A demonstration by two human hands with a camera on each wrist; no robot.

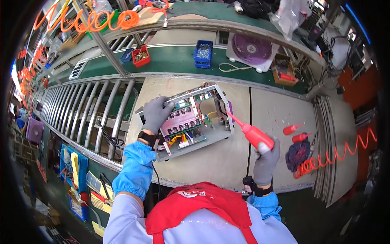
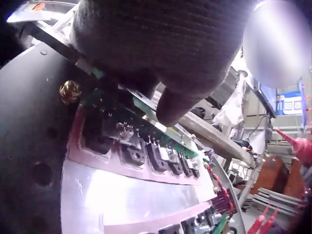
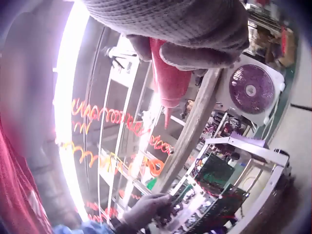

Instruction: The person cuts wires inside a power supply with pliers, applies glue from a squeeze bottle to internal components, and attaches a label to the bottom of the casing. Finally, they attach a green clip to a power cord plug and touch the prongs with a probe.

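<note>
The open metal chassis (image 1: 185,122) sits tilted on the pale workbench (image 1: 227,158), just in front of the roller conveyor (image 1: 93,110), with its circuit boards and a row of black components on a pink pad facing up. The left hand (image 1: 156,114), in a grey glove, rests over the upper left corner of the chassis; its fingers curl down over the edge of the green circuit board (image 2: 146,109), so it is gripping the unit there to steady it. The right hand (image 1: 266,160) is clenched around the body of a red squeeze bottle (image 1: 254,134), whose long thin nozzle points toward the right side of the chassis, close to the frame but apparently not touching it. The chassis looks stiff and fairly heavy, sheet metal with sharp folded edges, so the frame rails are probably the safest place to take hold; the boards, the thin wires and the soldered legs of the components look fragile and should not bear any load. The bottle seems light, soft-walled and easy to squeeze, best held around its middle as now, with the nozzle slender enough to bend or smear if pushed sideways. Two more red bottles (image 1: 296,134) lie to the right beside a dark rag (image 1: 297,154) and a coiled orange hose (image 1: 337,154).
</note>
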